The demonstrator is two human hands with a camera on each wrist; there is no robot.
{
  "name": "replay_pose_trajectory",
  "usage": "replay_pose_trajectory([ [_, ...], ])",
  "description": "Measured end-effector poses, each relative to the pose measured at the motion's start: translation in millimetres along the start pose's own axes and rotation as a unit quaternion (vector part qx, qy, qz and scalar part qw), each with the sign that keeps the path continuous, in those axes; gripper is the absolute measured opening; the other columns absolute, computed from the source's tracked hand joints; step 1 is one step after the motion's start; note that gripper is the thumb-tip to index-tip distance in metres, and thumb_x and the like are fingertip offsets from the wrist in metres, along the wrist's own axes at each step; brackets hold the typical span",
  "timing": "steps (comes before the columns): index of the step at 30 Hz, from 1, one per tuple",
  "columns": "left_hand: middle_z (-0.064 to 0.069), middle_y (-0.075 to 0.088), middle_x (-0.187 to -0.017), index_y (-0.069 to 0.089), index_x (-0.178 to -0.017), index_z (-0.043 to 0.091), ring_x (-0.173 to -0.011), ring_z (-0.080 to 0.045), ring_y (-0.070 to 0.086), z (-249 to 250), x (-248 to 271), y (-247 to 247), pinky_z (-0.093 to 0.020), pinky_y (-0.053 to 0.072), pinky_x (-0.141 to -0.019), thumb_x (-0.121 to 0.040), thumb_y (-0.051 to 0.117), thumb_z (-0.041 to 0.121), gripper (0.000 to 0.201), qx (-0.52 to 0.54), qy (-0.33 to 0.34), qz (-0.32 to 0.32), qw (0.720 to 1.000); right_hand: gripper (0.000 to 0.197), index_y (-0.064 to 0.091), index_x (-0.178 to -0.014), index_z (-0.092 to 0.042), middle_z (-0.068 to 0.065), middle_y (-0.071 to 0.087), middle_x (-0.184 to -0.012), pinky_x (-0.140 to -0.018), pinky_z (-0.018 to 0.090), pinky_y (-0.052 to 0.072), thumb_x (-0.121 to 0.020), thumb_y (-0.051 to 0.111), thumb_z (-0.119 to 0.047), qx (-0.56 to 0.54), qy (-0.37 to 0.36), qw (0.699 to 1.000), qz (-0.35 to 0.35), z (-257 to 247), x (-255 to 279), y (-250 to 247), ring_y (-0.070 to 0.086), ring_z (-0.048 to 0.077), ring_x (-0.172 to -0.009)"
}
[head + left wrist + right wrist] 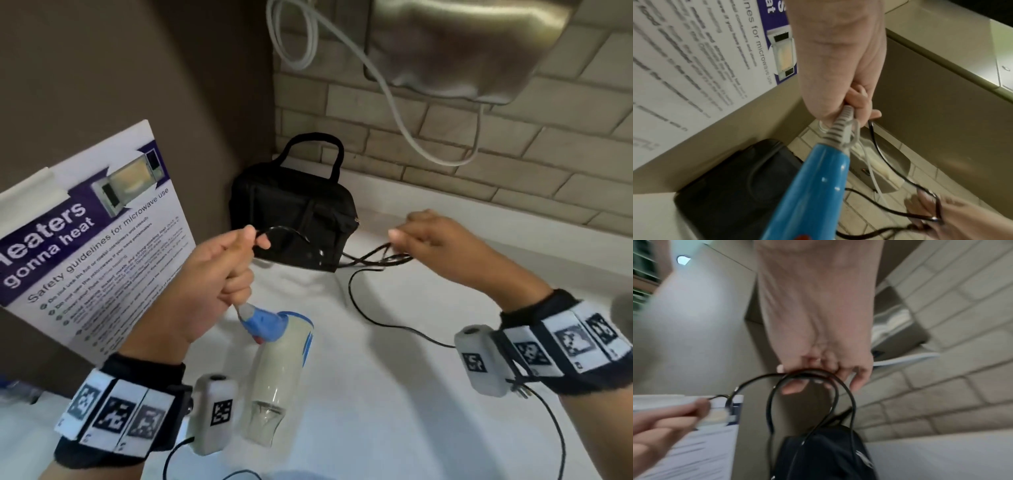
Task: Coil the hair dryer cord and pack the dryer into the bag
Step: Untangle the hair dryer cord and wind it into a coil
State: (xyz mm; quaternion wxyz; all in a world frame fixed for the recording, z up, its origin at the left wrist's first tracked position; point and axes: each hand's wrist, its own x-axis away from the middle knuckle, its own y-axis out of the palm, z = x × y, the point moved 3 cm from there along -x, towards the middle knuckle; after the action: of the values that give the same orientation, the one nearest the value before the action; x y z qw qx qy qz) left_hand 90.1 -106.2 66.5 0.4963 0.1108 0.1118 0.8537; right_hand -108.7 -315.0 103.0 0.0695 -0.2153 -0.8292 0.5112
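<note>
Black cord (pixel 373 310) coiling is under way — left hand (pixel 219 270) pinches cord and clasps the hair dryer (pixel 277 363), right hand (pixel 442 246) grips gathered loops — next, another loop.

Black wristbands (pixel 534 346) bearing checkered tags, white cameras (pixel 483 359).

Soft, even indoor light falls on my white counter (pixel 428 394), while both wrist views smear with motion blur and bend at their edges.
</note>
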Motion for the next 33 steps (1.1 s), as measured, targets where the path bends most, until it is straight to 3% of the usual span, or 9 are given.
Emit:
replay_pose_trajectory([
  [4,0.000,0.014,-0.059,0.064,-0.065,0.025,-0.033,0.002,0.020,-1.4,2.9,-7.7,-0.012,0.022,-0.032,-0.076,0.059,0.046,0.025,0.021,0.022,0.008,1.000,0.053,0.061,-0.059,-0.023,0.003,0.056,-0.077,-0.074,0.021,0.035,-0.087,0.033,-0.059,-0.017,0.062,0.997,-0.035,39.7,18.8,13.8,0.053,0.012,-0.082],
  [8,0.013,0.024,-0.045,0.063,-0.077,0.023,-0.033,0.002,0.020,-4.7,0.9,-9.0,-0.012,0.020,-0.032,-0.087,0.047,0.040,0.026,0.068,0.031,0.040,0.996,0.051,0.070,-0.093,-0.036,-0.008,0.069,-0.092,-0.080,0.022,0.043,-0.079,0.040,-0.075,-0.125,0.079,0.987,-0.059,56.9,32.2,31.2,0.058,0.009,-0.084],
  [12,0.011,0.026,-0.040,0.057,-0.079,0.024,-0.032,0.000,0.018,-6.4,1.8,-27.4,-0.012,0.021,-0.032,-0.092,0.039,0.039,0.027,0.124,0.050,0.115,0.984,0.030,0.076,-0.086,-0.022,-0.011,0.074,-0.097,-0.087,0.012,0.041,-0.094,0.050,-0.036,-0.220,0.148,0.964,-0.006,78.2,48.3,39.1,0.061,-0.006,-0.096],
  [15,0.011,0.026,-0.039,0.054,-0.077,0.026,-0.041,-0.008,0.008,-8.6,6.9,-40.8,-0.014,0.019,-0.034,-0.093,0.038,0.039,0.026,0.148,0.060,0.152,0.975,0.039,0.067,-0.064,-0.019,0.003,0.070,-0.083,-0.074,0.023,0.040,-0.095,0.051,-0.037,-0.143,0.266,0.946,0.113,116.6,62.4,43.6,0.061,0.014,-0.085],
  [19,0.007,0.017,-0.044,0.059,-0.076,0.026,-0.044,-0.009,0.007,-8.4,9.8,-35.2,-0.016,0.017,-0.035,-0.093,0.040,0.037,0.028,0.116,0.054,0.137,0.982,0.022,0.062,-0.074,-0.031,0.005,0.067,-0.096,-0.076,0.036,0.039,-0.092,0.050,-0.035,0.084,0.346,0.934,0.006,130.9,64.5,59.4,0.059,0.027,-0.092],
  [22,0.006,0.011,-0.052,0.067,-0.077,0.025,-0.039,-0.004,0.012,-5.4,8.0,-12.5,-0.021,0.013,-0.040,-0.089,0.045,0.036,0.028,0.041,0.041,0.081,0.995,0.021,0.063,-0.112,-0.026,0.005,0.056,-0.107,-0.087,0.032,0.039,-0.094,0.054,-0.021,0.073,0.189,0.970,0.134,73.5,40.2,42.6,0.055,0.023,-0.104],
  [24,0.007,0.015,-0.050,0.070,-0.079,0.024,-0.038,-0.004,0.016,-4.0,6.6,5.0,-0.023,0.013,-0.041,-0.088,0.049,0.038,0.027,-0.018,0.033,0.035,0.999,0.031,0.056,-0.126,-0.022,-0.001,0.053,-0.116,-0.092,0.010,0.034,-0.096,0.051,-0.028,-0.033,0.055,0.976,0.206,4.9,24.7,21.6,0.049,0.007,-0.107],
  [28,0.009,0.019,-0.047,0.070,-0.075,0.023,-0.040,-0.006,0.014,-4.2,3.4,32.8,-0.024,0.013,-0.041,-0.091,0.052,0.039,0.029,-0.064,0.018,-0.062,0.996,0.054,0.040,-0.140,-0.025,-0.003,0.058,-0.126,-0.099,0.012,0.037,-0.091,0.056,-0.041,-0.165,-0.084,0.981,0.062,-96.6,-1.8,22.8,0.051,0.001,-0.118],
  [33,0.015,0.026,-0.043,0.066,-0.070,0.021,-0.034,0.001,0.020,-8.4,0.7,19.7,-0.015,0.016,-0.035,-0.072,0.065,0.050,0.029,0.042,0.017,-0.053,0.998,0.020,0.066,-0.108,-0.017,0.001,0.062,-0.076,-0.061,0.027,0.052,-0.095,0.054,-0.026,-0.255,-0.068,0.962,-0.075,-83.9,-10.8,46.7,0.053,0.007,-0.063],
])
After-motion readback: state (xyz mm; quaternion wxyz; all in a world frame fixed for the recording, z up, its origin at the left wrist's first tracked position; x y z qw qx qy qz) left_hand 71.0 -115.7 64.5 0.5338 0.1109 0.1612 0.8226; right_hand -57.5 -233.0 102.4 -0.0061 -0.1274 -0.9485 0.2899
